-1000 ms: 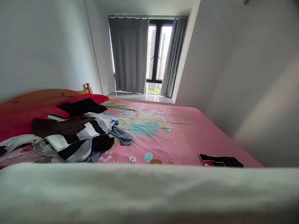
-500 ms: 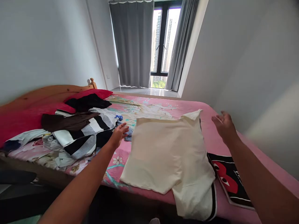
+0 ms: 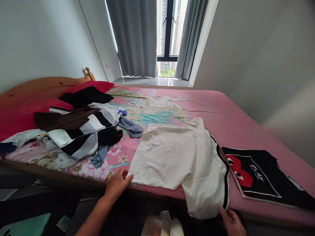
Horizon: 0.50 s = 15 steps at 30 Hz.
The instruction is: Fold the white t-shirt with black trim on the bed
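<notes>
The pink bed (image 3: pixel 221 111) carries a cream T-shirt (image 3: pixel 182 160) at lower centre, its length running toward the window. Left hand (image 3: pixel 117 184) pinches its lower-left hem corner; right hand (image 3: pixel 231 223) grips the lower-right edge.

You are viewing through 1 head-worn camera, standing at the near long edge of the bed (image 3: pixel 221 108). The camera is facing forward and tilting down across the mattress toward the window (image 3: pixel 169 32) and grey curtains (image 3: pixel 133 36) at the far end of the room. The white T-shirt (image 3: pixel 182 157) is lying close below the lens, with your left hand (image 3: pixel 117 183) and right hand (image 3: pixel 232 222) entering at the bottom edge. The clothes pile (image 3: pixel 81 131) is sitting to the left, the black folded shirt (image 3: pixel 256 177) to the right. No 2nd view is sharing this scene.
</notes>
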{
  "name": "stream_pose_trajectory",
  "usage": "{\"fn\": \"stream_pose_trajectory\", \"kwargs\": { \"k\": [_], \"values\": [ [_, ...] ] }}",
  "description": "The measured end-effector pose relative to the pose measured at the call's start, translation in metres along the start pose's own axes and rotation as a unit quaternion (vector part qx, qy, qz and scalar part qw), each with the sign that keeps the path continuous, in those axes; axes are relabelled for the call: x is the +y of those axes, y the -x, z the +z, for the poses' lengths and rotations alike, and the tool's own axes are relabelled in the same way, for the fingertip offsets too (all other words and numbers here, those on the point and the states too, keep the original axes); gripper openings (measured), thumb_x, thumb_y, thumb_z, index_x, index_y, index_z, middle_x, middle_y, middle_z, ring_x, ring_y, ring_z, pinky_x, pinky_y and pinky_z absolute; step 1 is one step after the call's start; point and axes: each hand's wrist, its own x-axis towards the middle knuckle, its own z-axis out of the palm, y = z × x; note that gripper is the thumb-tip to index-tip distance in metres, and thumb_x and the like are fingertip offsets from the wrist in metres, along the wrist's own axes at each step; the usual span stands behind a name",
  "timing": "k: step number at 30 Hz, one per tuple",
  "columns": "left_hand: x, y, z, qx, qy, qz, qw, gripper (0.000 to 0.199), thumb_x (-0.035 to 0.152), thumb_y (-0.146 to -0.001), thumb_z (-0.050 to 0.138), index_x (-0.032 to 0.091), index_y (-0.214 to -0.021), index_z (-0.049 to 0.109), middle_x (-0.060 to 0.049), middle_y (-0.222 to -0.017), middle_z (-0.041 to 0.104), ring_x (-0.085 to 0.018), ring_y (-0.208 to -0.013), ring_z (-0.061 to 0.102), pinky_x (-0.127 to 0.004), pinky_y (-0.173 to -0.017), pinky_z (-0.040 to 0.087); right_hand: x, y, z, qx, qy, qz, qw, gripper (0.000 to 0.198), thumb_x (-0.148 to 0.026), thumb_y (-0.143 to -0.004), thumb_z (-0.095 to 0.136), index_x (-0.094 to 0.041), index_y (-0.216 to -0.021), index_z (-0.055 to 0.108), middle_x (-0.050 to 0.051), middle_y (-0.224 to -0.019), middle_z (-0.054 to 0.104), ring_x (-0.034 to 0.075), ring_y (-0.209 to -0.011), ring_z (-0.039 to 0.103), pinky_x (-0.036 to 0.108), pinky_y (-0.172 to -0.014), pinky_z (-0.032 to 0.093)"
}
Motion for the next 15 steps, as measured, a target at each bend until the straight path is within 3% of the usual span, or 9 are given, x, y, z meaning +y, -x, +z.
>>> {"fn": "stream_pose_trajectory", "kwargs": {
  "k": [3, 7, 10, 15],
  "values": [
    [0.001, -0.003, 0.005, -0.030, 0.035, -0.020, 0.999, 0.028, 0.046, -0.072, 0.055, 0.021, -0.085, 0.059, -0.002, -0.082, 0.065, -0.023, -0.079, 0.059, -0.030, -0.068, 0.038, -0.008, 0.008, 0.018, -0.049, -0.078, 0.008, 0.996, 0.056, -0.058, -0.048, 0.075, -0.018, -0.085, 0.059, 0.003, -0.079, 0.067, 0.024, -0.081, 0.064, 0.030, -0.066, 0.055],
    [-0.015, -0.008, 0.011, -0.082, 0.183, 0.015, 0.980, 0.031, 0.050, -0.067, 0.058, 0.019, -0.067, 0.056, 0.001, -0.064, 0.058, -0.018, -0.064, 0.054, -0.027, -0.061, 0.036, -0.012, 0.017, 0.016, -0.103, -0.116, 0.067, 0.986, 0.055, -0.052, -0.052, 0.077, -0.015, -0.091, 0.063, 0.003, -0.077, 0.068, 0.025, -0.079, 0.065, 0.030, -0.065, 0.055],
    [-0.021, -0.006, 0.008, -0.113, 0.282, -0.025, 0.952, 0.043, 0.059, -0.063, 0.061, 0.018, -0.062, 0.051, 0.005, -0.052, 0.047, -0.013, -0.051, 0.044, -0.024, -0.051, 0.029, -0.017, 0.025, 0.006, -0.095, -0.126, 0.066, 0.985, 0.054, -0.050, -0.051, 0.078, -0.015, -0.091, 0.064, 0.004, -0.075, 0.069, 0.027, -0.078, 0.065, 0.032, -0.066, 0.055],
    [-0.034, 0.012, 0.008, -0.163, 0.425, -0.090, 0.886, 0.049, 0.059, -0.057, 0.071, 0.016, -0.069, 0.050, 0.003, -0.057, 0.055, -0.010, -0.052, 0.047, -0.019, -0.048, 0.029, -0.029, 0.028, -0.025, -0.038, -0.110, 0.043, 0.992, 0.060, -0.059, -0.051, 0.072, -0.017, -0.092, 0.062, 0.007, -0.081, 0.069, 0.030, -0.086, 0.065, 0.034, -0.068, 0.056]
  ]
}}
